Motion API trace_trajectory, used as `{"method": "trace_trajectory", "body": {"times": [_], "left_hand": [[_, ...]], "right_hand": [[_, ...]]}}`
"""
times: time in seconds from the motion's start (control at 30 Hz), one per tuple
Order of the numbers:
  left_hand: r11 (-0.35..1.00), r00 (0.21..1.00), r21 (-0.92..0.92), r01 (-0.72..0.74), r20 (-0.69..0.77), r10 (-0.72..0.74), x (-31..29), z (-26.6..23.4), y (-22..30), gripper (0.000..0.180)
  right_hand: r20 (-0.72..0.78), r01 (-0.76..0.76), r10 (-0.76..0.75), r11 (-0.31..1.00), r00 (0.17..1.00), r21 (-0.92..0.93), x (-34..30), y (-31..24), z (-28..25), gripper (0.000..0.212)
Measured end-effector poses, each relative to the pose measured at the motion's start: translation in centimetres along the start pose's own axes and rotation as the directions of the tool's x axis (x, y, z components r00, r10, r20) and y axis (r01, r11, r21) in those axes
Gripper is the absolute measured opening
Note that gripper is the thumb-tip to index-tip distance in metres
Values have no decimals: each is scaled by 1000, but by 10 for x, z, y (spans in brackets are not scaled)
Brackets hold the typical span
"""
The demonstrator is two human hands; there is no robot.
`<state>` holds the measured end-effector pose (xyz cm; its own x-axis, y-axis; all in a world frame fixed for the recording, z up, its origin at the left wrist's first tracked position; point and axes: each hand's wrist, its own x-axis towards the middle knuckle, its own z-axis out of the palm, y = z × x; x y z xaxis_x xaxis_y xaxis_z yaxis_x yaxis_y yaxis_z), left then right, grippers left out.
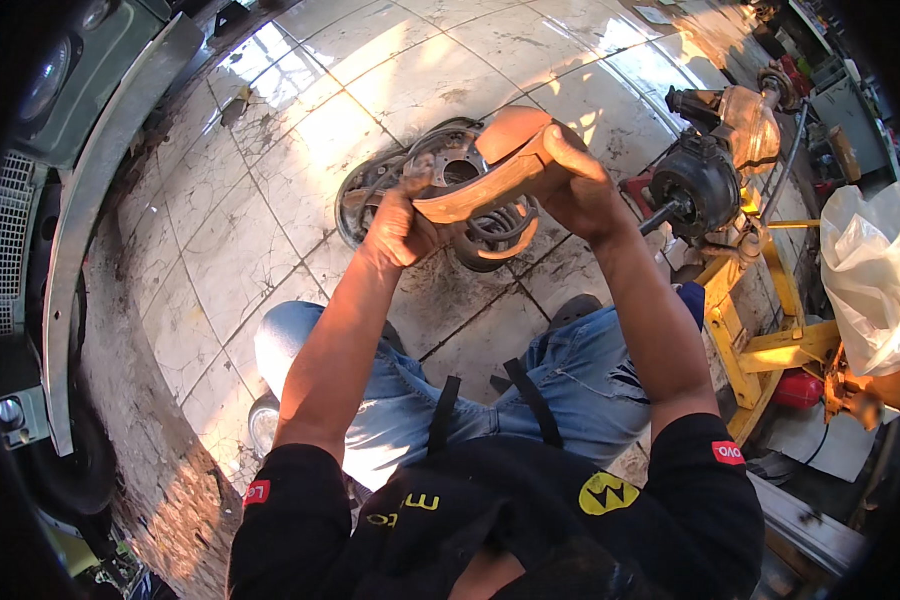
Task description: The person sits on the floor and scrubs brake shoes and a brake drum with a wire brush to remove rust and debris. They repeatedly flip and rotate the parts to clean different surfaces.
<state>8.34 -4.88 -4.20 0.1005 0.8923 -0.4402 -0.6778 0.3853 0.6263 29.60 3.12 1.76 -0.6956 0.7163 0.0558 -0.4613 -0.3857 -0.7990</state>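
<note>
Rust-brown curved piece [485, 188] spans two gripping hands

It looks to be a brake shoe, held off the tiled floor [210, 230] at twelve o'clock from the black shirt [530, 490]. Its long axis slants from eight o'clock at the near end to two o'clock at the far end. The left hand [405, 228] is closed on the near end; the right hand [578, 185] grips the far end, thumb laid over the face. Both hands are occupied, and the piece lies directly between them.

Behind and under it, on the floor, sit a round dark plate [355, 195] and a coil spring [495, 225]. From the piece, the plate shows toward nine o'clock, so the left hand is the nearer one to it in this view; the spring shows toward six o'clock, between the two wrists. How much height separates piece and plate, I cannot tell.

Toward two o'clock from the right hand stands a black drum-shaped housing [692, 182], with a yellow stand [795, 345] at four o'clock and a pale plastic bag [865, 280] beyond. Well off at nine o'clock runs a metal bumper [67, 250].
</note>
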Motion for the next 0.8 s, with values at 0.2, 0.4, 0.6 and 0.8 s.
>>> {"method": "trace_trajectory", "body": {"times": [0.2, 0.4, 0.6, 0.8], "left_hand": [[840, 804, -121, -530, -386, 452, -26, -2, 37, 18], [740, 644, 134, -659, -406, 648, -34, 10, 35, 16], [748, 645, 86, -658, -449, 619, -22, 19, 10, 16], [727, 626, 88, -681, -445, 640, -14, 20, 11, 15]], "right_hand": [[-171, 18, -59, 972, 983, -233, 8, 14, -7, 39], [-127, -105, -116, 182, 985, -978, -2, 44, 13, 43], [182, 179, 34, -429, 983, -886, -9, 94, -9, 54], [366, 343, 7, -362, 931, -866, -7, 110, 8, 58]]}}
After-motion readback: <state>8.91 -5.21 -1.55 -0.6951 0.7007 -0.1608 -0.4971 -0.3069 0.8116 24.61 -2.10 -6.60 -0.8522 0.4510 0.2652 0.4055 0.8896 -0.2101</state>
